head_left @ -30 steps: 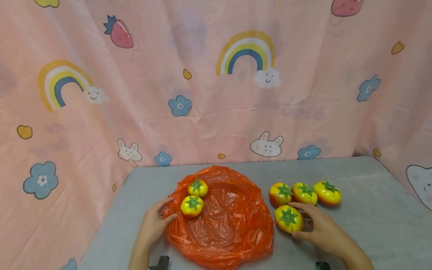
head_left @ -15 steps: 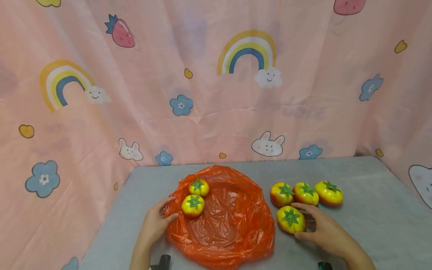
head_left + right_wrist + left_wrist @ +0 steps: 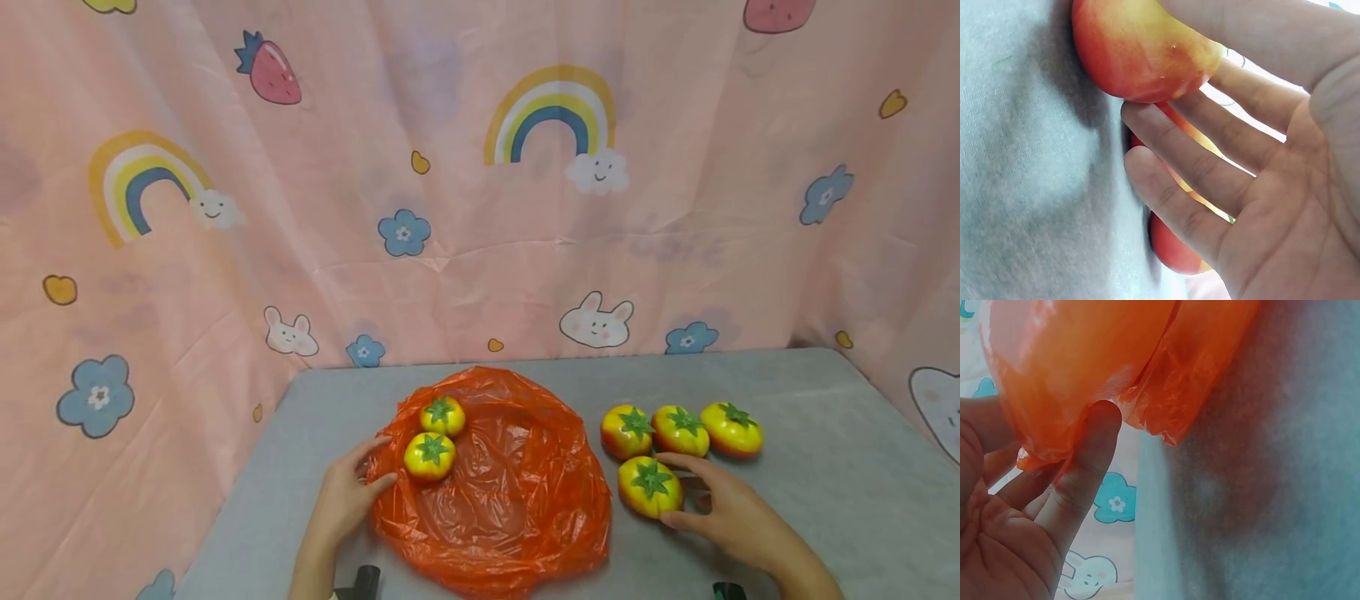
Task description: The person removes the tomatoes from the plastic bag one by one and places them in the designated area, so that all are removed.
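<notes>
An orange plastic bag [image 3: 517, 500] lies spread on the table, its edges raised round a flattened middle. Two yellow-red toy tomatoes with green star-shaped tops, a front one [image 3: 429, 457] and a back one [image 3: 442, 416], sit at its left. My left hand [image 3: 343, 496] holds the bag's left edge; in the left wrist view the thin film [image 3: 1091, 356] passes between its digits. Right of the bag, my right hand [image 3: 720, 504] grips another toy tomato [image 3: 649, 487] by its right side. The right wrist view shows this tomato [image 3: 1141, 53] low over the table.
Behind the gripped tomato stand three more in a row: a left one [image 3: 626, 433], a middle one [image 3: 680, 432] and a right one [image 3: 731, 431]. The grey table [image 3: 840, 467] ends at a pink patterned curtain [image 3: 465, 292].
The right hand and the tomato in its grip have shifted slightly to the right, away from the bag. The left hand and the bag keep their places.
</notes>
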A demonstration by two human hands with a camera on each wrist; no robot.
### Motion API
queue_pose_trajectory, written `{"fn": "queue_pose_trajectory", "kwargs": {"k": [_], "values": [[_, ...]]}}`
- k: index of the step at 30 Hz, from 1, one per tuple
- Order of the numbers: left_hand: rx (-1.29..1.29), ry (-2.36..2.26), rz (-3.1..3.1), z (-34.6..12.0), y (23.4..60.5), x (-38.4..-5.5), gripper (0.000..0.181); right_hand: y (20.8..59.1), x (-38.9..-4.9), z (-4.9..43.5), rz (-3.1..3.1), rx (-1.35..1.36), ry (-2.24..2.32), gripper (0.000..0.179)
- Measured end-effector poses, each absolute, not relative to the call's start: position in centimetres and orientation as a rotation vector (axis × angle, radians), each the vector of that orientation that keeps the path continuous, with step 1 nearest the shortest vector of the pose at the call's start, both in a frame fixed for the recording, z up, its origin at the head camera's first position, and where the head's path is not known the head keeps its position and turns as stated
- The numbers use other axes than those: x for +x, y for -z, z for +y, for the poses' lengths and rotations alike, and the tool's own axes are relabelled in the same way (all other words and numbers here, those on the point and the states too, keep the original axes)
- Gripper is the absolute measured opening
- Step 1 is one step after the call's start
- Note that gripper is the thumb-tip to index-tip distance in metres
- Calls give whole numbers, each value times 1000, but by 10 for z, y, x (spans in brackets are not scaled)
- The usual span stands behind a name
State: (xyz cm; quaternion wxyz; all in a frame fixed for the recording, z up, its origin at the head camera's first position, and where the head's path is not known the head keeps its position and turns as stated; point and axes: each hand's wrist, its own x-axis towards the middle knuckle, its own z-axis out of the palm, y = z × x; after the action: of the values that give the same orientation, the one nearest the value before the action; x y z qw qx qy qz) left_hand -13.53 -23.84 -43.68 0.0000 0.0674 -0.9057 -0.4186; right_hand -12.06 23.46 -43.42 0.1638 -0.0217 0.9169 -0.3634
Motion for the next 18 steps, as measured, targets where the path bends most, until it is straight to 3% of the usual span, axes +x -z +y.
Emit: {"fn": "queue_pose_trajectory", "kwargs": {"k": [18], "values": [[134,1289,-2835,-239,437,-135,52,437,-122,237,2620,-67,1016,88]]}}
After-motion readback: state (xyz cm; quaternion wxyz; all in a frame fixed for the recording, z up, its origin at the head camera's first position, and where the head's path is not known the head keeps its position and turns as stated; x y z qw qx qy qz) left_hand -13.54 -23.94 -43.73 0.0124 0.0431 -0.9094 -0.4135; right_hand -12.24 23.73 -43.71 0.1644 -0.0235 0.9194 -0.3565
